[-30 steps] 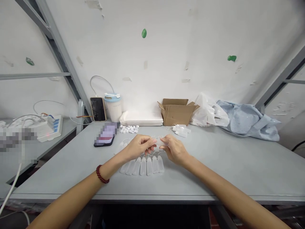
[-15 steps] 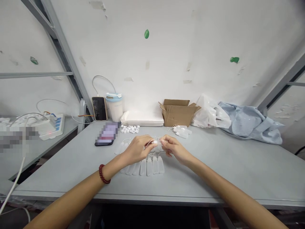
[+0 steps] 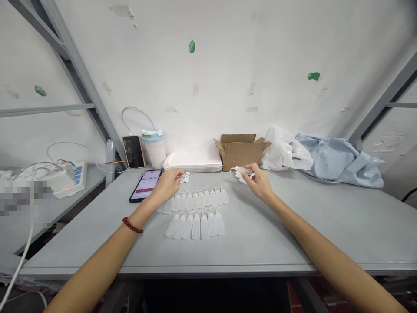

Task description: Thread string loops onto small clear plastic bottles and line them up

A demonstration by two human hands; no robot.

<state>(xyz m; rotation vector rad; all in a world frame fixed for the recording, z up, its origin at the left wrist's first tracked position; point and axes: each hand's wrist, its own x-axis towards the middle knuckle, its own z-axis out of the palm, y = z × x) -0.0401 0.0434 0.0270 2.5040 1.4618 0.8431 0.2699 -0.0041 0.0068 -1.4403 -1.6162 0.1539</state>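
Now left hand (image 3: 166, 185) at caps (image 3: 185, 176).

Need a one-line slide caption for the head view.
Left hand at the white caps, right hand on loose bottles, two bottle rows between.

Two rows of small bottles (image 3: 198, 199) were laid out on the grey table (image 3: 293, 234); white caps (image 3: 185, 176), loose bottles (image 3: 240, 173), a phone (image 3: 146, 184), white sheets (image 3: 193, 163), a cardboard box (image 3: 241, 153), a plastic bag (image 3: 283, 152) and blue cloth (image 3: 339, 161) were set behind.

The left hand (image 3: 166, 184) hides part of the caps (image 3: 186, 176); whether the right hand (image 3: 260, 182) grips the bottles (image 3: 239, 173) at its fingertips is too small to tell.
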